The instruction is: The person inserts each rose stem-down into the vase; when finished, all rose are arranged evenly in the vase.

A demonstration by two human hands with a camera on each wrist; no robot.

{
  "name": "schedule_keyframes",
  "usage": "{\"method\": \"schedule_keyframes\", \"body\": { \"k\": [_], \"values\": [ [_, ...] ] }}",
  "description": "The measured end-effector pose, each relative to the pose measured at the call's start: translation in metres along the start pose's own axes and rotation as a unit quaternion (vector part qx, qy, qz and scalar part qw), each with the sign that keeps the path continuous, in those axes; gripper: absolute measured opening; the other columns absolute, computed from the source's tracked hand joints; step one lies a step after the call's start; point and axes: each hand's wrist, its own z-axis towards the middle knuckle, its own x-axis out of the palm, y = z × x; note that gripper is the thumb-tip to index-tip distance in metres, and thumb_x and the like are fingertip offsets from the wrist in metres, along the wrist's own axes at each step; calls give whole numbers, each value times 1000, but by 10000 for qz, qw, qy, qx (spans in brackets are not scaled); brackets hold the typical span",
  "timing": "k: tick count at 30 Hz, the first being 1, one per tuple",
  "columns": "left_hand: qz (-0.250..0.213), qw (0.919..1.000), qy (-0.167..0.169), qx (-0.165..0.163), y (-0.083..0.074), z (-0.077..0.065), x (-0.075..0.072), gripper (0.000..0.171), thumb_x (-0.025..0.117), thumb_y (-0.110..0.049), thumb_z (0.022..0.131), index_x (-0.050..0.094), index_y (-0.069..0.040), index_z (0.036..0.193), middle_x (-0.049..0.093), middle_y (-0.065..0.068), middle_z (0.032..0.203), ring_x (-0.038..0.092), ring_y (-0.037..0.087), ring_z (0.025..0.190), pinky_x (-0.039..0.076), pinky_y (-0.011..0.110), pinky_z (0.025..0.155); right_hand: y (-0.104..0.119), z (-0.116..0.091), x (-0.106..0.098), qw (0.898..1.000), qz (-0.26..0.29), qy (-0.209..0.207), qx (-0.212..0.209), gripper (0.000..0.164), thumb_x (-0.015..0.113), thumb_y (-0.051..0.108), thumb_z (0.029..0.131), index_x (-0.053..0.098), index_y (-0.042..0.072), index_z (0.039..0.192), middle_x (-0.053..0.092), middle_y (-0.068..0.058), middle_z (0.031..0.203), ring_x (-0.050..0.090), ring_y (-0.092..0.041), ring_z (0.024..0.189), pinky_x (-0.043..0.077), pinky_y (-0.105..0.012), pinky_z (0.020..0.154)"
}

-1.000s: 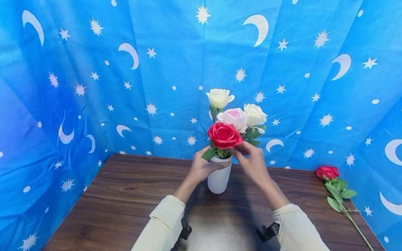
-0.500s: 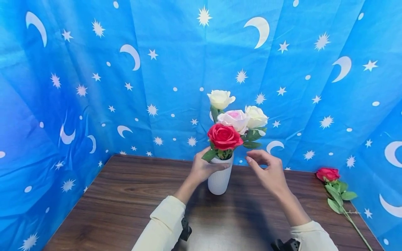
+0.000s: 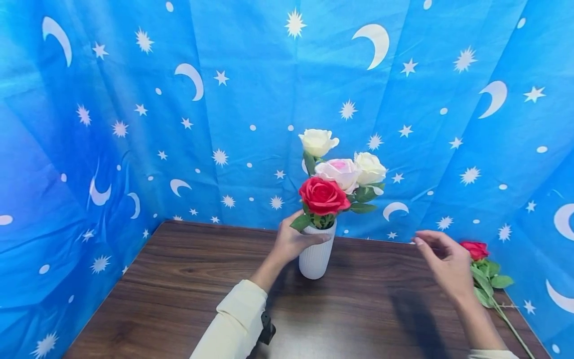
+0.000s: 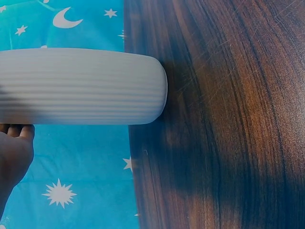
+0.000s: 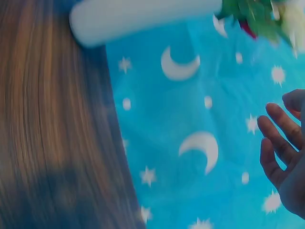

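A white ribbed vase (image 3: 315, 259) stands upright on the table, and my left hand (image 3: 289, 240) grips it near the rim, thumb across the front. The left wrist view shows the vase (image 4: 90, 86) side-on, with fingertips at its edge. In it are a red rose (image 3: 324, 195), a pink-white rose (image 3: 339, 174) and two cream roses, one cream rose (image 3: 318, 142) standing tallest. My right hand (image 3: 448, 262) is in the air to the right, fingers loosely bent and holding nothing. Behind it lies another red rose (image 3: 476, 250), partly hidden by the hand.
The dark wooden table (image 3: 188, 279) ends at a blue cloth backdrop (image 3: 251, 89) with white moons and stars, which also hangs at both sides. The loose rose's long green stem (image 3: 511, 324) runs along the table's right edge.
My right hand has let go of the flowers at the vase and moved right, up to the loose red rose. My left hand stays on the vase.
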Motion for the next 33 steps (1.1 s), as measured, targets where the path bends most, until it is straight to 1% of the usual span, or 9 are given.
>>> {"method": "schedule_keyframes", "body": {
  "k": [7, 12, 19, 22, 24, 26, 27, 30, 33],
  "values": [
    [6, 10000, -18, -52, -1, 0, 1, 62, 89, -29, 78, 63, -24, 134, 70, -1, 134, 63, 23, 127, 55, 48, 105, -42, -3, -36, 9958, -758, -327, 400, 15, 72, 4, 92, 72, -5, 104, 57, 45, 79, 53, 20, 70, 41, -1, 63],
    [-4, 10000, 1, -3, -1, 1, 2, 62, 89, -27, 78, 63, -24, 134, 70, 0, 134, 63, 23, 127, 55, 48, 106, -82, -5, -58, 9907, -887, 149, 1024, 16, 69, 11, 96, 72, -2, 104, 52, 51, 81, 48, 27, 77, 39, 0, 64],
    [-25, 10000, 14, -50, -2, 1, 3, 61, 89, -28, 78, 63, -24, 134, 70, -1, 134, 63, 23, 127, 55, 48, 105, -128, -5, -87, 9566, -2087, 606, 1941, 32, 66, 28, 98, 72, -1, 110, 33, 58, 68, 26, 36, 73, 35, -17, 66],
    [-41, 10000, 19, -20, -2, 2, 3, 61, 89, -28, 79, 63, -24, 133, 70, -1, 134, 63, 23, 127, 55, 48, 105, -141, -3, -97, 9440, -2385, 807, 2133, 38, 60, 25, 99, 66, -7, 118, 46, 47, 65, 48, 21, 75, 42, -33, 83],
    [-59, 10000, 13, 10, -2, 2, 4, 60, 89, -27, 79, 63, -23, 133, 70, 0, 133, 63, 23, 127, 55, 48, 105, -149, -4, -103, 9381, -2503, 899, 2219, 39, 57, 21, 100, 62, -11, 121, 51, 38, 65, 66, -9, 91, 39, -48, 93],
    [-62, 10000, 18, 42, -3, 2, 4, 60, 88, -26, 79, 63, -23, 133, 70, 0, 134, 63, 23, 127, 55, 48, 105, -156, -7, -108, 9301, -2622, 983, 2378, 39, 55, 19, 99, 60, -12, 122, 71, 10, 72, 60, -44, 108, 35, -61, 97],
    [-70, 10000, 20, 43, -3, 2, 4, 60, 89, -26, 79, 63, -23, 133, 70, 0, 134, 63, 23, 127, 55, 47, 105, -160, -9, -111, 9254, -2719, 1023, 2433, 39, 55, 19, 98, 60, -11, 122, 72, 9, 73, 61, -45, 107, 36, -61, 97],
    [-83, 10000, 38, 1, -4, 2, 4, 61, 89, -26, 79, 62, -24, 134, 69, -1, 135, 62, 23, 128, 55, 47, 105, -167, -12, -117, 9028, -3218, 1292, 2543, 40, 57, 19, 95, 59, -10, 123, 70, -31, 107, 53, -59, 111, 44, -61, 88],
    [-84, 10000, 35, -9, -5, 2, 4, 61, 89, -27, 79, 62, -25, 134, 69, -2, 135, 62, 22, 129, 55, 47, 105, -175, -15, -119, 8764, -3728, 1760, 2491, 42, 59, 19, 93, 57, -10, 123, 56, -40, 123, 52, -62, 109, 49, -66, 84]
  ]
}}
